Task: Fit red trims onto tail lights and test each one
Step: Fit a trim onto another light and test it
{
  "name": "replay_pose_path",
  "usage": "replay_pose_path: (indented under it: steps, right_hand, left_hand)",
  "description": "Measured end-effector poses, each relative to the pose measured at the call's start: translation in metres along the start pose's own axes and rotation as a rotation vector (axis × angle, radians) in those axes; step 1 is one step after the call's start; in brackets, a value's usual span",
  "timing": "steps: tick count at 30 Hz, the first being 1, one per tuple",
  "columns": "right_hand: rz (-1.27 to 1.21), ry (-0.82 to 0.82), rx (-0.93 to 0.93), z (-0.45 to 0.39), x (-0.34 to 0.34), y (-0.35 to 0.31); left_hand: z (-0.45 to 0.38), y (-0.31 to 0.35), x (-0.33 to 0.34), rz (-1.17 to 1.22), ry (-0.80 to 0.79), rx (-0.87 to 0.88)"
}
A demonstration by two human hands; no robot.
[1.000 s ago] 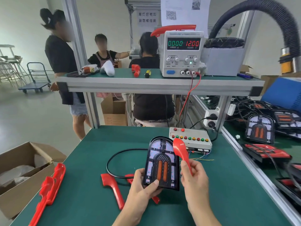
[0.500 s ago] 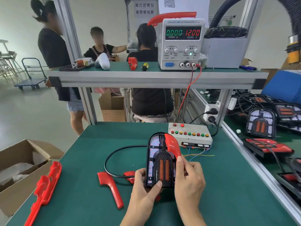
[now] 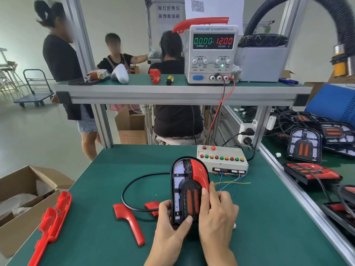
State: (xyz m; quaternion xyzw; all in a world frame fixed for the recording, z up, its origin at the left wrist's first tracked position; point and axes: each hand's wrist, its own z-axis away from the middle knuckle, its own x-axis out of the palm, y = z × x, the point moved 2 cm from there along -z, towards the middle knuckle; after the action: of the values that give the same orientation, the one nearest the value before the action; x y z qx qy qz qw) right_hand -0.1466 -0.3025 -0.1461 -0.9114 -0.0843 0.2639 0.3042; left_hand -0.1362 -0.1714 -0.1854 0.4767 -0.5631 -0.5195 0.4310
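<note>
Workbench (image 3: 92,189), green-topped, under a shelf bearing a power supply (image 3: 211,54) reading zero amps, twelve volts. Cardboard box (image 3: 17,217) at left edge, open, holding pale wrapping only as far as visible. Tail light (image 3: 187,191) upright at bench centre, gripped at its lower left by left hand (image 3: 171,223), thumb curled over the bottom edge. Red trim (image 3: 199,174) seated over the light's right half, pressed by right hand (image 3: 217,212) with fingers laid flat along it. Spare trim (image 3: 128,223) loose just left. Likely risks: uneven pressure leaving the upper end unclipped, or the light slipping sideways.
</note>
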Motion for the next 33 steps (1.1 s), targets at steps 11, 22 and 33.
replay_pose_path:
  steps: [11, 22, 33]
  right_hand:
    - [0.077, -0.261, -0.056, -0.010, -0.013, -0.001]
    - [-0.652, -0.674, 0.460, -0.028, -0.028, 0.026]
    - [-0.833, -0.660, 0.553, -0.001, -0.026, 0.032]
  left_hand:
    - [-0.001, -0.001, -0.005, 0.135, -0.011, -0.068]
    - [-0.003, 0.002, -0.001, 0.414, -0.036, -0.134]
    - [0.003, 0.014, -0.002, 0.217, -0.073, -0.064]
